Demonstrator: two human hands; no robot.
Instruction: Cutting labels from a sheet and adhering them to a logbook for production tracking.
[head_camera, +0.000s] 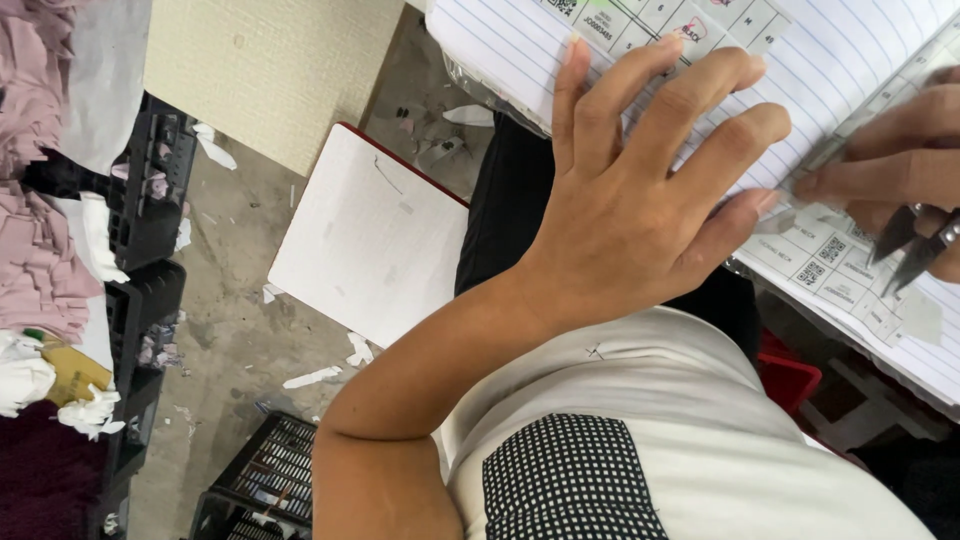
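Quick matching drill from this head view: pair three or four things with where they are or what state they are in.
Things:
1. left hand
2. right hand
3. white board with red edge
4. black plastic crate

States:
a. on the floor, bottom of the view
b. pressed flat on the lined notebook page
c. lying on the concrete floor, left of the knee
d. holding small metal scissors

Pairs: 1-b, 2-d, 3-c, 4-a

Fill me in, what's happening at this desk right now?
A person is working over an open lined notebook. Their left hand lies flat on the page, fingers spread, pressing it down. The right hand is at the frame's right edge, pinching a strip of clear tape or film against the page and holding small scissors. Sheets of printed labels sit on the page. Below, on the floor, are a white board, black crates and paper scraps.
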